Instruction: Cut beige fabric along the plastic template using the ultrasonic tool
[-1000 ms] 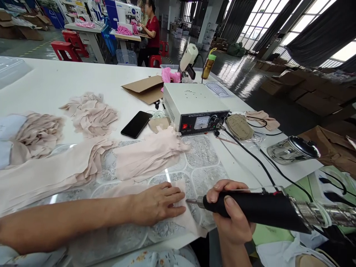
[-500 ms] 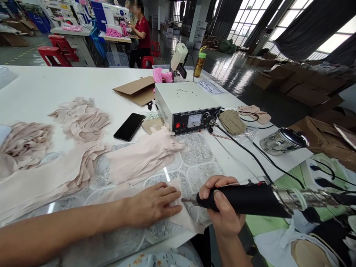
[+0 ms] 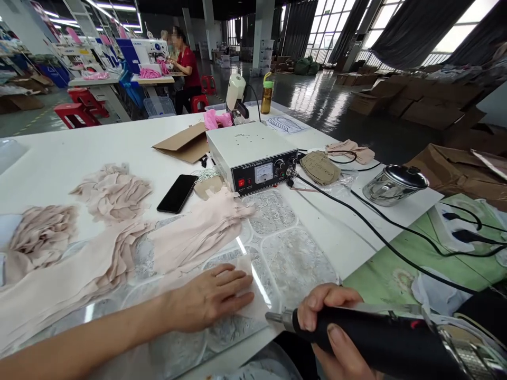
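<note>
My left hand (image 3: 216, 298) lies flat, fingers stretched, on a thin beige fabric piece (image 3: 257, 307) over the clear patterned mat (image 3: 301, 261). My right hand (image 3: 344, 347) is wrapped round a black handheld ultrasonic welding tool (image 3: 388, 338). Its metal tip (image 3: 275, 317) points left, at the fabric's right edge; I cannot tell whether they touch. Beyond my left hand lies a stack of beige fabric pieces (image 3: 198, 232). Another layered stack (image 3: 79, 264) spreads to the left, with crumpled beige pieces (image 3: 113, 192) behind it.
A control box (image 3: 253, 158) with a dial stands ahead, its black cable (image 3: 356, 214) running right. Nearby are a phone (image 3: 177, 193), cardboard (image 3: 182, 143), a lidded glass jar (image 3: 392, 184), a bottle (image 3: 266, 96) and beige pads (image 3: 320, 168). A person (image 3: 188, 68) sits at a sewing machine beyond.
The welding tool has moved down and slightly right in my right hand, toward the fabric's lower right edge. My left hand stays flat on the fabric. The head view has tilted up a little.
</note>
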Demonstrator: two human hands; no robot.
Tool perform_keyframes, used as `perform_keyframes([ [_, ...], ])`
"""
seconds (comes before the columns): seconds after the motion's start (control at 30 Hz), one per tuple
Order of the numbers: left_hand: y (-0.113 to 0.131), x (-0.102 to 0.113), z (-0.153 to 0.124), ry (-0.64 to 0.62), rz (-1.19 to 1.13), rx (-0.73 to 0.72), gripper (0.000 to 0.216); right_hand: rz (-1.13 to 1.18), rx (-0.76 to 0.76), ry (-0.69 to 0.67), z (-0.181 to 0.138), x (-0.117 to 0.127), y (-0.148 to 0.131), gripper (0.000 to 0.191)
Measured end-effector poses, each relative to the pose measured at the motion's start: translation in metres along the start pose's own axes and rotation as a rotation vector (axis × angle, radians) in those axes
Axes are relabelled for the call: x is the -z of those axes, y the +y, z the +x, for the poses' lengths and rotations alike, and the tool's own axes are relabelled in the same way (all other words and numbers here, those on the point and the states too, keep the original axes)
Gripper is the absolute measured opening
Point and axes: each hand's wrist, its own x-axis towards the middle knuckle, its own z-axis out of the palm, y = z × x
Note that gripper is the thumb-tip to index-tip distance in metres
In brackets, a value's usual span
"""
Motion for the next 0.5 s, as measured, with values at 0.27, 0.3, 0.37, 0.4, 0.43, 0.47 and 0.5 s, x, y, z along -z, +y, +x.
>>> perform_keyframes([
  [0.27, 0.029, -0.007, -0.001, -0.027, -0.028, 0.049, 0.035, 0.064, -0.017, -0.028, -0.006, 0.002, 0.002, 0.008],
  [0.3, 0.030, -0.007, -0.002, -0.031, -0.028, 0.059, 0.035, 0.064, -0.019, -0.033, -0.007, 0.003, 0.002, 0.007],
  [0.37, 0.030, -0.006, -0.001, -0.034, -0.034, 0.066, 0.034, 0.061, -0.015, -0.048, -0.008, 0.004, 0.002, 0.007],
  [0.4, 0.030, -0.006, -0.001, -0.034, -0.037, 0.066, 0.034, 0.060, -0.010, -0.057, -0.009, 0.004, 0.002, 0.008],
  [0.43, 0.030, -0.005, -0.001, -0.035, -0.038, 0.065, 0.034, 0.060, -0.007, -0.063, -0.010, 0.004, 0.003, 0.008],
  [0.47, 0.030, -0.005, 0.000, -0.036, -0.040, 0.065, 0.033, 0.059, -0.004, -0.068, -0.010, 0.004, 0.003, 0.008],
  [0.5, 0.029, -0.004, 0.000, -0.035, -0.042, 0.064, 0.033, 0.060, 0.000, -0.071, -0.011, 0.004, 0.003, 0.008],
])
